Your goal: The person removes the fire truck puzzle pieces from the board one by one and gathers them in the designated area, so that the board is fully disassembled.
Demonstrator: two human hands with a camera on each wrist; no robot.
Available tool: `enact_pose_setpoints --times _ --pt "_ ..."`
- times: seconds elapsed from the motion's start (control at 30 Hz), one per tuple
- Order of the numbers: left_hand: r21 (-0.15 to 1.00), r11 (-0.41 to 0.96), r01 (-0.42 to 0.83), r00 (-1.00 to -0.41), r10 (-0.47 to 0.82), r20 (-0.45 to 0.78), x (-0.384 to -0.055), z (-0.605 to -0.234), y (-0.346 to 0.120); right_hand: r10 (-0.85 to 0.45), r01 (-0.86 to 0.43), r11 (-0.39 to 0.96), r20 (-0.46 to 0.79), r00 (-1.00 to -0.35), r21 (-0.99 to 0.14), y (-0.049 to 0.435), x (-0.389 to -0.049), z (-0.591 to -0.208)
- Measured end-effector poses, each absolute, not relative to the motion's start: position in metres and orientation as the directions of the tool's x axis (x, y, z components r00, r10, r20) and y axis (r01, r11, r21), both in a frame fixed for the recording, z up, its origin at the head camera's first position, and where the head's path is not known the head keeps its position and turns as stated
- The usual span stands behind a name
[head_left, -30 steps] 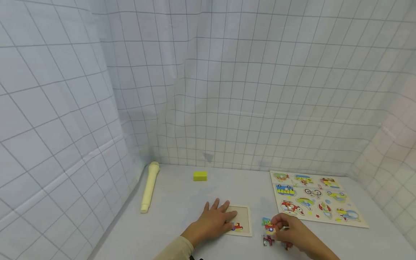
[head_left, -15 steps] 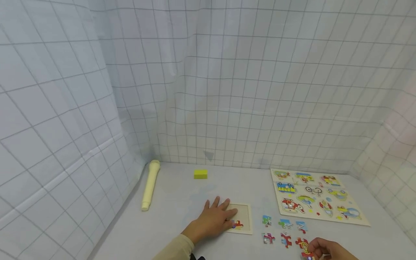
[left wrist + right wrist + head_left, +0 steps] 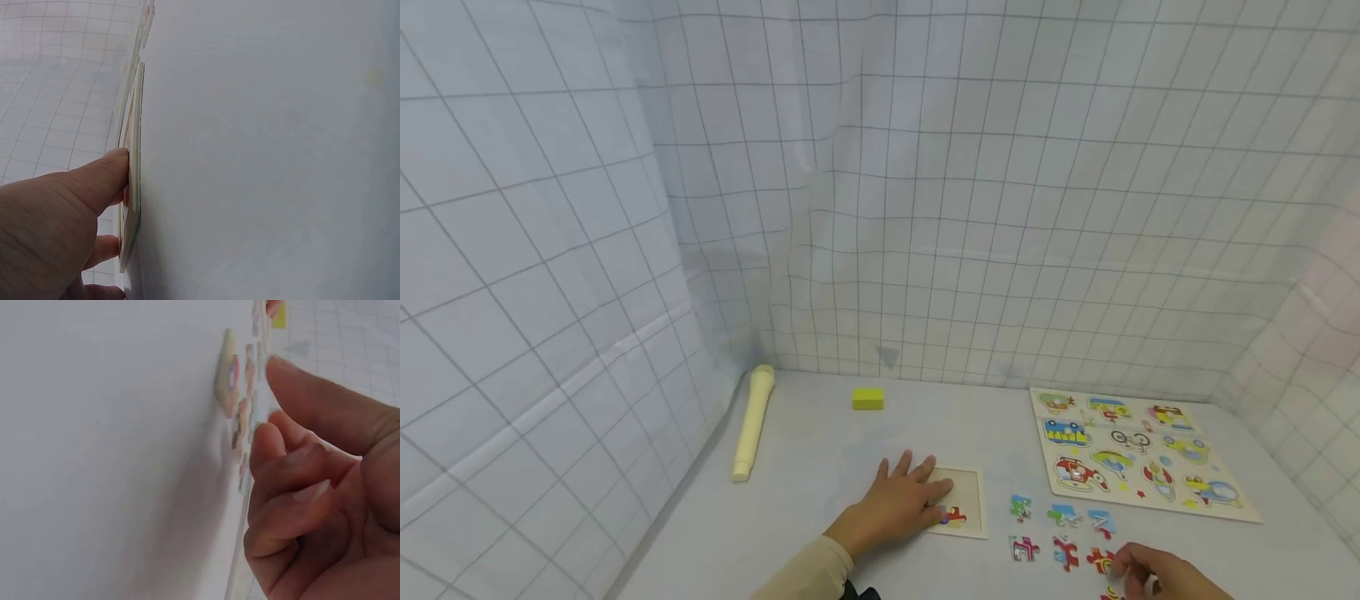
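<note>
My left hand [image 3: 891,504] lies with spread fingers over a shallow square wooden puzzle tray [image 3: 976,479]. Its thumb [image 3: 103,178] presses on the tray's near side in the left wrist view. A red puzzle piece [image 3: 954,516] shows inside the tray beside the fingers. My right hand [image 3: 1157,573] is at the lower right, close over a red and yellow jigsaw piece [image 3: 1101,561]. Another piece [image 3: 1112,592] lies partly beyond the lower frame edge. In the right wrist view, a tilted jigsaw piece [image 3: 228,378] stands apart from the thumb and loosely curled fingers.
More jigsaw pieces, such as a red one [image 3: 1065,552] and a blue-green one [image 3: 1020,507], lie in rows right of the tray. Behind them is a vehicle puzzle board [image 3: 1138,500]. A yellow block [image 3: 868,399] and a cream microphone-shaped stick [image 3: 752,425] lie farther back.
My right hand has moved from the pieces beside the tray to the lower right. It pinched a red and yellow piece there, and its fingers are now apart from it. My left hand stays put.
</note>
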State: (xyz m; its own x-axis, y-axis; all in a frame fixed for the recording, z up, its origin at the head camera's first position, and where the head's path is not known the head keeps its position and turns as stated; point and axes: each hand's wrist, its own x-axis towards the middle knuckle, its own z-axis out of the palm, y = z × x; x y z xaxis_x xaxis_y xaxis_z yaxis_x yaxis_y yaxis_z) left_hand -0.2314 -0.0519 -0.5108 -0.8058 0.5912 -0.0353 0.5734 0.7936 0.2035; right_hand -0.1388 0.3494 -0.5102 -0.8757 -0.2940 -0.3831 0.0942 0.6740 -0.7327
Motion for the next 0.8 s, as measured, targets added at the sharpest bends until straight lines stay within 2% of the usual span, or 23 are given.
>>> enact_pose_setpoints --times 0.17,0.33,0.53,0.8 --pt "0.194 0.794 0.577 -0.804 0.593 -0.039 -0.233 -0.509 -0.053 -0.348 0.049 0.585 -0.305 -0.886 -0.810 0.327 -0.158 -0.482" --pt "0.191 0.793 0.579 -0.802 0.596 -0.041 -0.233 -0.509 -0.051 -0.400 0.013 0.516 -0.254 -0.881 -0.856 0.279 -0.179 -0.465" --pt "0.184 0.797 0.576 -0.805 0.592 -0.046 -0.231 -0.511 -0.048 -0.491 -0.037 0.484 -0.236 -0.839 -0.874 0.227 -0.200 -0.467" --pt "0.197 0.803 0.562 -0.815 0.579 -0.037 -0.234 -0.508 -0.056 -0.516 -0.098 0.512 -0.215 -0.829 -0.853 0.186 -0.213 -0.481"
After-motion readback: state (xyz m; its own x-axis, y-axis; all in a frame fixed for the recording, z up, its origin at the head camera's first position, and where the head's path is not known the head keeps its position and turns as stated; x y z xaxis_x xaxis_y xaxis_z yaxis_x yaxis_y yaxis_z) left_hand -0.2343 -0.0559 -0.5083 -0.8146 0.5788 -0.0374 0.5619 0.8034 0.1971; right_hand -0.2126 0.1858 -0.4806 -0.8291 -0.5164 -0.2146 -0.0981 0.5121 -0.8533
